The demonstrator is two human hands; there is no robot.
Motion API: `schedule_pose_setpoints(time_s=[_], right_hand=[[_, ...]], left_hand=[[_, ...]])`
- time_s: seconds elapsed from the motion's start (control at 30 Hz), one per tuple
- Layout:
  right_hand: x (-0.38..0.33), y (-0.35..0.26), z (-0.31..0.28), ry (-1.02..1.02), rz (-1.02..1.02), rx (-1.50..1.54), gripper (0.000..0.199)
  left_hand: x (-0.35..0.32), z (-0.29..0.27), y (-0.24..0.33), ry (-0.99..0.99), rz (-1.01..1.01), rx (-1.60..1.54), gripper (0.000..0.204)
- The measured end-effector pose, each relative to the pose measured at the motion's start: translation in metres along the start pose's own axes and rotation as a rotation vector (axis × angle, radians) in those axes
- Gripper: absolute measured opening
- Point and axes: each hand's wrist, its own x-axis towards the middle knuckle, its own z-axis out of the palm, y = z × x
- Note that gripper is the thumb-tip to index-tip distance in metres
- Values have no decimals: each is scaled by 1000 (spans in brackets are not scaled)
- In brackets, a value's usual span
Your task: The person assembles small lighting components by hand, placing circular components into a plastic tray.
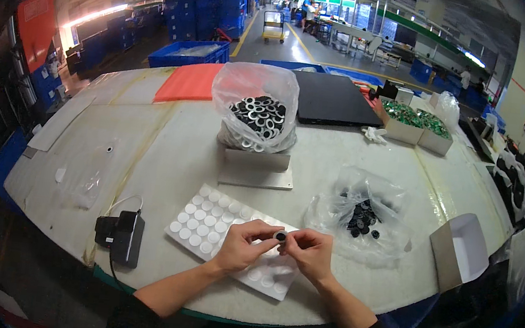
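My left hand (pixel 243 244) and my right hand (pixel 309 254) meet over a white tray, their thumbs and fingers closed in a pinch. Between the fingertips they hold a small round black part (pixel 280 236) with a lighter rim. Beneath them lies the white tray (pixel 277 295), filled with rows of round white discs (pixel 203 230); my hands cover part of it. To the right, an opened clear plastic bag (pixel 390 248) holds a heap of small black round pieces (pixel 361 217). Farther back, another clear bag (pixel 230 81) is full of black-and-silver rings (pixel 262 115).
A metal stand (pixel 256 174) is in front of the ring bag. A black power adapter (pixel 127 239) with a cable lies left. An open white box (pixel 461 251) stands right. Behind are a black slab (pixel 339 101), red foam sheet (pixel 187 82) and boxes of green circuit boards (pixel 415 117).
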Motion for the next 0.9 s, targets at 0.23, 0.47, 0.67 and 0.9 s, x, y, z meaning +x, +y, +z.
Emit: schedule_pose_setpoints(time_s=[0.23,0.47,0.67,0.9], right_hand=[[11,-14,-33,-357,-256,-672,17],[16,-10,-64,209,-132,-473,36],[-7,-24,-184,558,-18,-1324,22],[-2,-35,-169,423,-90,-1408,19]], left_hand=[[1,1,10,-288,51,376,26],[3,-6,0,-66,-185,27,28],[6,-6,-7,7,-123,-39,25],[8,-8,31,98,-31,-2,16]])
